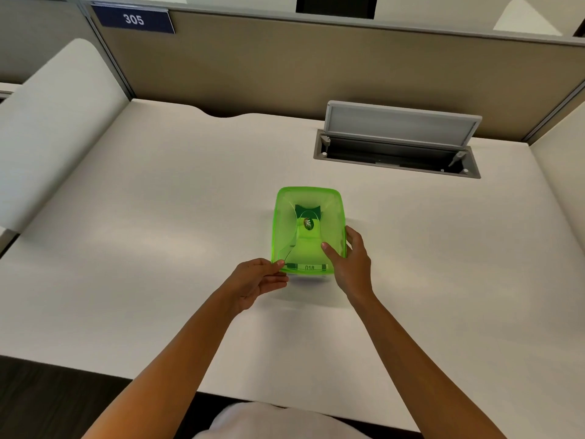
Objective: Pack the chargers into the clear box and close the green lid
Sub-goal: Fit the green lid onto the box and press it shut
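Note:
A translucent green lid (308,229) sits on top of the clear box in the middle of the white desk (158,217). The box's near wall shows below the lid's front edge, with a label reading 018 (309,267). What lies inside the box is hidden by the lid. My left hand (258,282) pinches the lid's near-left corner between thumb and fingers. My right hand (351,264) holds the near-right corner, thumb lying on the lid's top and fingers along its right side. No chargers are visible on the desk.
A grey cable hatch (397,144) stands open in the desk at the back right. Beige partition walls (285,71) close the desk at the back and sides, with a blue sign reading 305 (134,19). The desk's near edge runs below my forearms.

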A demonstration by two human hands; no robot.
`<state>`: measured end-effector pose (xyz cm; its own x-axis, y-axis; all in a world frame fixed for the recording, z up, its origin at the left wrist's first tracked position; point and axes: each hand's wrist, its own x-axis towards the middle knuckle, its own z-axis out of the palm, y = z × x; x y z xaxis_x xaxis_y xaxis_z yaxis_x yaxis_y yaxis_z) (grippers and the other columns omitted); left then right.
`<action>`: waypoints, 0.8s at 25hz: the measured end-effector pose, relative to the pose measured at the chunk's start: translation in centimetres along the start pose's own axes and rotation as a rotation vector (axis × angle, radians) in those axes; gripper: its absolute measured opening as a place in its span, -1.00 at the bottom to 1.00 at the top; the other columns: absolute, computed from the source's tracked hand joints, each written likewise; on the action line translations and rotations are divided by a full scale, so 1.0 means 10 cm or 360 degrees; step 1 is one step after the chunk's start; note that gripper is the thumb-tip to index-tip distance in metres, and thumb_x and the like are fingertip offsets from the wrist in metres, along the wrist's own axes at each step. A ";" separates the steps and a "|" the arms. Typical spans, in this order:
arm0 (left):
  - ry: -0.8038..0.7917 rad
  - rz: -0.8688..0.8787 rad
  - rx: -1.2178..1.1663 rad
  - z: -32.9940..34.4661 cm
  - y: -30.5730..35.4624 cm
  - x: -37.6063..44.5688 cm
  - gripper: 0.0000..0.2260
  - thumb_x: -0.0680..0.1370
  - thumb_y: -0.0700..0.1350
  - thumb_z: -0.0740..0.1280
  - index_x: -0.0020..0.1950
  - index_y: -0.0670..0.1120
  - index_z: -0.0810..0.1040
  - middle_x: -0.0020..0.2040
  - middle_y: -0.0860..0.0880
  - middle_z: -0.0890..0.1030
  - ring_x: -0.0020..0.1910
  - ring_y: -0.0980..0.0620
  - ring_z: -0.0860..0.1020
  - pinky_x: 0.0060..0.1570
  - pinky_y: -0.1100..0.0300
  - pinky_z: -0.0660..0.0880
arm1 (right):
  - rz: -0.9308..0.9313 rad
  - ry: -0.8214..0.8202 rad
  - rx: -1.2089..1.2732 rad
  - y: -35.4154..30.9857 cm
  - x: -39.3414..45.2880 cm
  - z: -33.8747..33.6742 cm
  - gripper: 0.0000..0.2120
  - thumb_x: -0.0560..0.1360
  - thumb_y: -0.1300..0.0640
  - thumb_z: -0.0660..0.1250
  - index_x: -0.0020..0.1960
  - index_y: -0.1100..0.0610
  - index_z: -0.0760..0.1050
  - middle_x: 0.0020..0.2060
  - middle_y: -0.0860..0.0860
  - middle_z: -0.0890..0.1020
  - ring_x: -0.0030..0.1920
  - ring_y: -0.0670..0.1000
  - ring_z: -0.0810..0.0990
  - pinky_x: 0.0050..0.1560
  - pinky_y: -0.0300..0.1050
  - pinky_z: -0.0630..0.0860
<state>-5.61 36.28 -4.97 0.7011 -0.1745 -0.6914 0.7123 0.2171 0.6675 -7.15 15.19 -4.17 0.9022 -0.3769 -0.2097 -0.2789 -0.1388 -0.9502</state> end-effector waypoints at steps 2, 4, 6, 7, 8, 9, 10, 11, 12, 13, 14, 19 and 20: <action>-0.0005 0.0017 -0.0029 0.01 -0.02 0.00 -0.89 0.51 -0.26 0.42 -0.12 -0.29 0.55 -0.22 -0.26 0.66 -0.22 -0.12 0.72 -0.24 0.14 0.66 | 0.0003 0.0002 0.0043 -0.01 -0.01 -0.02 -0.42 0.45 0.04 0.49 0.41 0.01 0.37 0.07 -0.19 0.56 0.02 -0.28 0.56 -0.17 -0.58 0.45; -0.0020 0.0029 -0.0098 0.02 -0.05 -0.01 -0.89 0.52 -0.26 0.42 -0.12 -0.27 0.53 -0.23 -0.25 0.66 -0.21 -0.11 0.72 -0.22 0.13 0.66 | 0.0025 0.0012 0.0084 0.01 -0.03 -0.04 -0.42 0.43 0.00 0.50 0.39 0.00 0.39 0.08 -0.20 0.56 0.05 -0.24 0.57 -0.16 -0.51 0.50; -0.0023 0.0046 -0.0168 0.04 -0.08 -0.02 -0.89 0.53 -0.26 0.41 -0.13 -0.25 0.51 -0.24 -0.24 0.67 -0.20 -0.11 0.72 -0.21 0.13 0.66 | 0.0118 0.0079 0.0094 0.06 -0.08 -0.06 -0.43 0.41 -0.07 0.50 0.35 0.01 0.41 0.12 -0.13 0.56 0.07 -0.13 0.58 -0.17 -0.44 0.50; -0.0019 0.0057 -0.0193 0.06 -0.10 -0.01 -0.89 0.53 -0.26 0.41 -0.13 -0.24 0.50 -0.24 -0.24 0.68 -0.19 -0.12 0.72 -0.22 0.13 0.66 | 0.0197 0.0133 0.0101 0.11 -0.11 -0.07 -0.44 0.39 -0.11 0.51 0.30 0.02 0.43 0.11 -0.10 0.57 0.04 -0.11 0.58 -0.17 -0.40 0.47; -0.0018 0.0065 -0.0212 0.07 -0.13 -0.01 -0.88 0.53 -0.26 0.41 -0.13 -0.24 0.50 -0.23 -0.25 0.68 -0.18 -0.13 0.72 -0.22 0.13 0.66 | 0.0291 0.0187 0.0133 0.15 -0.14 -0.07 -0.47 0.37 -0.14 0.51 0.24 0.03 0.46 0.08 -0.07 0.58 -0.01 -0.09 0.59 -0.17 -0.34 0.46; -0.0022 0.0065 -0.0228 0.10 -0.15 -0.01 -0.88 0.52 -0.25 0.42 -0.13 -0.23 0.49 -0.21 -0.26 0.68 -0.17 -0.13 0.72 -0.21 0.13 0.66 | 0.0386 0.0233 0.0208 0.19 -0.16 -0.08 -0.51 0.37 -0.15 0.51 0.17 0.04 0.48 0.03 -0.05 0.58 -0.08 -0.08 0.59 -0.16 -0.29 0.46; -0.0031 0.0056 -0.0242 0.12 -0.16 -0.01 -0.87 0.52 -0.25 0.42 -0.14 -0.22 0.49 -0.19 -0.27 0.68 -0.15 -0.14 0.72 -0.21 0.12 0.66 | 0.0468 0.0261 0.0316 0.22 -0.17 -0.09 -0.55 0.37 -0.13 0.52 0.13 0.07 0.50 -0.01 -0.04 0.59 -0.14 -0.08 0.59 -0.14 -0.26 0.47; -0.0041 0.0044 -0.0249 0.13 -0.17 0.00 -0.86 0.51 -0.24 0.43 -0.15 -0.22 0.48 -0.18 -0.28 0.68 -0.14 -0.14 0.72 -0.21 0.11 0.66 | 0.0523 0.0273 0.0420 0.24 -0.17 -0.09 -0.57 0.38 -0.10 0.52 0.11 0.12 0.52 -0.04 -0.02 0.60 -0.20 -0.08 0.58 -0.12 -0.24 0.49; -0.0054 0.0030 -0.0247 0.14 -0.17 0.01 -0.85 0.50 -0.23 0.44 -0.16 -0.22 0.48 -0.17 -0.28 0.69 -0.13 -0.14 0.72 -0.21 0.10 0.66 | 0.0554 0.0277 0.0492 0.24 -0.16 -0.10 -0.57 0.39 -0.07 0.53 0.11 0.16 0.54 -0.06 0.01 0.61 -0.24 -0.08 0.57 -0.10 -0.22 0.51; -0.0068 0.0016 -0.0235 0.14 -0.17 0.02 -0.84 0.49 -0.23 0.45 -0.16 -0.21 0.48 -0.17 -0.27 0.69 -0.12 -0.14 0.72 -0.21 0.08 0.66 | 0.0569 0.0272 0.0525 0.24 -0.14 -0.11 -0.58 0.39 -0.04 0.53 0.11 0.20 0.56 -0.08 0.03 0.62 -0.25 -0.08 0.56 -0.07 -0.21 0.52; -0.0079 0.0005 -0.0215 0.14 -0.17 0.03 -0.84 0.49 -0.22 0.45 -0.15 -0.21 0.48 -0.16 -0.27 0.70 -0.10 -0.15 0.72 -0.20 0.05 0.66 | 0.0580 0.0255 0.0553 0.23 -0.12 -0.12 -0.60 0.41 -0.01 0.52 0.11 0.22 0.57 -0.10 0.05 0.63 -0.24 -0.07 0.56 -0.04 -0.19 0.52; -0.0098 -0.0018 -0.0116 0.14 -0.17 0.05 -0.82 0.47 -0.18 0.47 -0.16 -0.19 0.48 -0.10 -0.27 0.71 -0.05 -0.16 0.71 -0.16 -0.04 0.66 | 0.0634 0.0127 0.0832 0.23 -0.04 -0.12 -0.71 0.50 0.19 0.43 0.13 0.35 0.58 -0.07 0.15 0.66 -0.10 0.01 0.62 -0.03 -0.19 0.55; -0.0094 -0.0016 -0.0102 0.15 -0.18 0.05 -0.81 0.46 -0.18 0.48 -0.16 -0.19 0.48 -0.09 -0.27 0.70 -0.04 -0.17 0.71 -0.16 -0.06 0.66 | 0.0631 0.0143 0.0807 0.23 -0.03 -0.11 -0.72 0.50 0.20 0.42 0.14 0.35 0.58 -0.09 0.13 0.66 -0.11 0.01 0.62 -0.05 -0.20 0.55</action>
<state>-6.49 34.39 -6.07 0.6959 -0.2330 -0.6793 0.7172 0.2756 0.6401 -8.40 13.94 -6.05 0.7255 -0.3890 -0.5678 -0.3754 0.4677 -0.8002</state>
